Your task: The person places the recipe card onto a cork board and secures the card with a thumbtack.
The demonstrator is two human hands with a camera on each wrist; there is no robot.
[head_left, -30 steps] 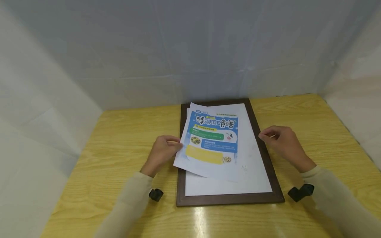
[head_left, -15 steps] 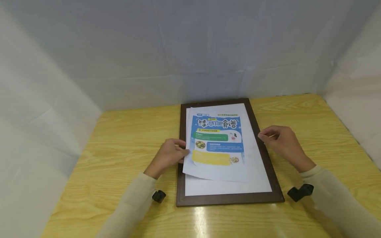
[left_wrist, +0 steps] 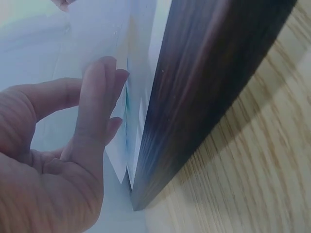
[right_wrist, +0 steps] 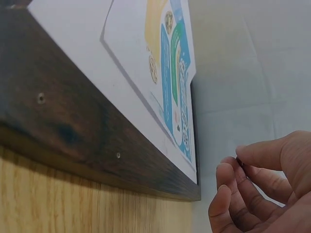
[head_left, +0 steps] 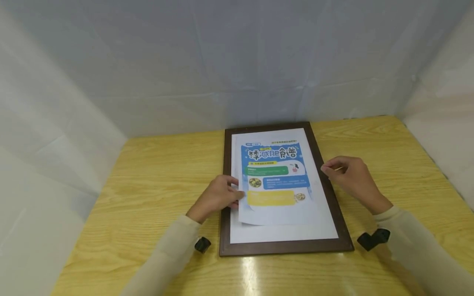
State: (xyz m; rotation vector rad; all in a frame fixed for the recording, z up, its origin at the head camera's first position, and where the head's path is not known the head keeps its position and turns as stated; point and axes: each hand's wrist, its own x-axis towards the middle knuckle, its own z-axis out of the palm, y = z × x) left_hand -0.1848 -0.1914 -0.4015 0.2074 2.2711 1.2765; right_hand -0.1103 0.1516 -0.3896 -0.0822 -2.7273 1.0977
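Observation:
A printed sheet (head_left: pixel 275 213) with blue, green and yellow blocks lies over the white face of a brown-framed board (head_left: pixel 289 247). At the sheet's left edge, my left hand (head_left: pixel 218 193) pinches the paper between thumb and fingers. The left wrist view shows the sheet's edge (left_wrist: pixel 114 160) slightly lifted from the board. Beside the right side of the frame, my right hand (head_left: pixel 352 179) holds thumb and fingertips together. In the right wrist view a tiny dark object (right_wrist: pixel 240 160) sits between them, too small to tell its kind.
The board lies on a yellow wood-grain table (head_left: pixel 166 164), near its back edge. Pale sheeting (head_left: pixel 207 61) hangs behind and at both sides. Small metal dots (right_wrist: pixel 41 98) show on the brown frame.
My left hand has moved the printed sheet right and slightly toward me, turning it straighter with the board. The sheet now lies flatter. My right hand has stayed in place.

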